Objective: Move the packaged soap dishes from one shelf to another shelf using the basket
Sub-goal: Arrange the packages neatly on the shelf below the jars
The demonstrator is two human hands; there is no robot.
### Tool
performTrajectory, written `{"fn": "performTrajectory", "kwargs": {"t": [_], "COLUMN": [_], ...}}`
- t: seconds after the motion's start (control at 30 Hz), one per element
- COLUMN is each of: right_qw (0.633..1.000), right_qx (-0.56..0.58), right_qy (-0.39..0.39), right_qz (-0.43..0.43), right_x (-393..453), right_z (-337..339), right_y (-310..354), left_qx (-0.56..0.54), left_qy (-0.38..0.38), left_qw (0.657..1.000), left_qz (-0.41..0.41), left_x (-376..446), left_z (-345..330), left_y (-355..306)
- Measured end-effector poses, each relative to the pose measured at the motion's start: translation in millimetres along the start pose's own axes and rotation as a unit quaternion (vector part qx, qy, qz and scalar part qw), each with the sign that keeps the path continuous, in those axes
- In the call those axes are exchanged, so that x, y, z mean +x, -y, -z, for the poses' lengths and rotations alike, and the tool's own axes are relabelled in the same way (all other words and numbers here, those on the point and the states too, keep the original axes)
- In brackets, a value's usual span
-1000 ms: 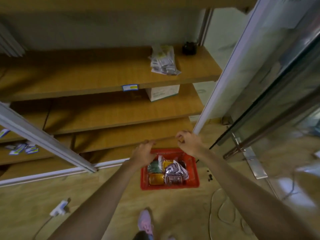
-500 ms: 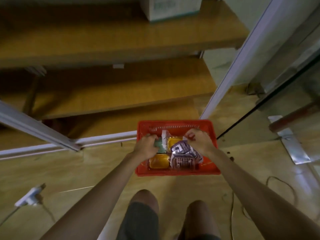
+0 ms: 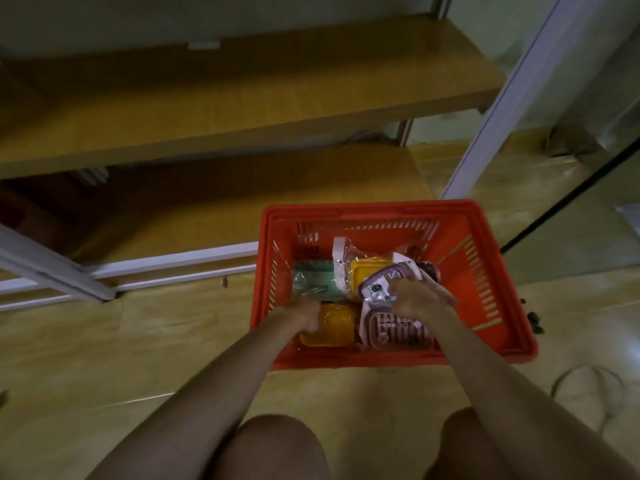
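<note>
Red basket (image 3: 485, 271) now down on the floor; left hand (image 3: 304, 315) curled on green pack (image 3: 313, 284), right hand (image 3: 417, 299) clutching purple pack (image 3: 381, 284) — unloading begun.

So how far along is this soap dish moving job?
Loading looks done: the red basket on the floor holds several packaged soap dishes. Unloading is in hand: the left hand reaches by the green pack, the right hand grips a purple pack. Still left: the wooden shelf shows no packs yet.
</note>
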State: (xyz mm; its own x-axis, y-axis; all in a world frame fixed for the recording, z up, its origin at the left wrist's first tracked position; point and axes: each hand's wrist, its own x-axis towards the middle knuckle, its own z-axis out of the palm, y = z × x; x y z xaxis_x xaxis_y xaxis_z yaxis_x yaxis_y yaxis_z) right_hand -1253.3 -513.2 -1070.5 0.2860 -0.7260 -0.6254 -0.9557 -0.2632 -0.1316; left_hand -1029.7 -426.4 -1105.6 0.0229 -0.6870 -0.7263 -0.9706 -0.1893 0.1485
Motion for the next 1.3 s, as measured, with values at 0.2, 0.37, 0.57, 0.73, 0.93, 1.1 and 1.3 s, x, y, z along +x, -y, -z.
{"fn": "performTrajectory", "kwargs": {"t": [0.2, 0.37, 0.57, 0.73, 0.93, 1.1, 1.3], "right_qw": [0.997, 0.995, 0.995, 0.996, 0.998, 0.993, 0.991], "right_qx": [-0.073, -0.071, -0.021, 0.0, -0.056, -0.114, -0.124], "right_qy": [-0.021, -0.073, -0.096, -0.088, -0.031, -0.005, 0.015], "right_qz": [0.007, 0.004, -0.005, 0.006, 0.026, 0.028, 0.039], "right_x": [14, 11, 13, 18, 21, 21, 20], "right_z": [-18, -20, -18, -14, -19, -23, -24], "right_y": [-14, -12, -17, -9, -4, 3, 5], "left_qx": [0.128, 0.187, 0.216, 0.168, 0.063, -0.043, -0.332], "left_qy": [-0.112, -0.118, -0.151, -0.137, -0.136, -0.157, -0.125], "left_qw": [0.985, 0.975, 0.965, 0.976, 0.988, 0.986, 0.935], "left_qz": [0.032, 0.023, -0.005, -0.032, -0.045, -0.042, 0.024], "left_x": [27, 33, 35, 31, 18, 2, -9], "left_z": [-25, -21, -25, -26, -13, 9, 38], "left_y": [-3, -5, -7, -11, -16, -19, -5]}}
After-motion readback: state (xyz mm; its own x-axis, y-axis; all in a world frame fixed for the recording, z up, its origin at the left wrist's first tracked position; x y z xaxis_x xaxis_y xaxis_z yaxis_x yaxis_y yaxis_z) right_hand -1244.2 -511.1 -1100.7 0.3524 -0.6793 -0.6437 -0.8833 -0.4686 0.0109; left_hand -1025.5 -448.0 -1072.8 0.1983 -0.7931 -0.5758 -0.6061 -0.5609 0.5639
